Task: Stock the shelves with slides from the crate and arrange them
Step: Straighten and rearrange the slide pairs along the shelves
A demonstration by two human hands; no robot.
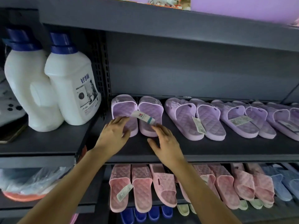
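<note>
On middle shelf (pixel 210 147), far left: purple pair (pixel 124 109), heels toward me. My left hand (pixel 113 135) rests flat on left heel, right hand (pixel 165 143) spread at right heel. Push both evenly, toes aligned.

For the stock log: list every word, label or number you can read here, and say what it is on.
"好孝顺", middle character unsure: blue print on the right bottle, at the top of its label.
Label small print: too small to read.
Tag on the left purple pair: red star logo, words blurred.
Other tags: blurred, unreadable.
</note>
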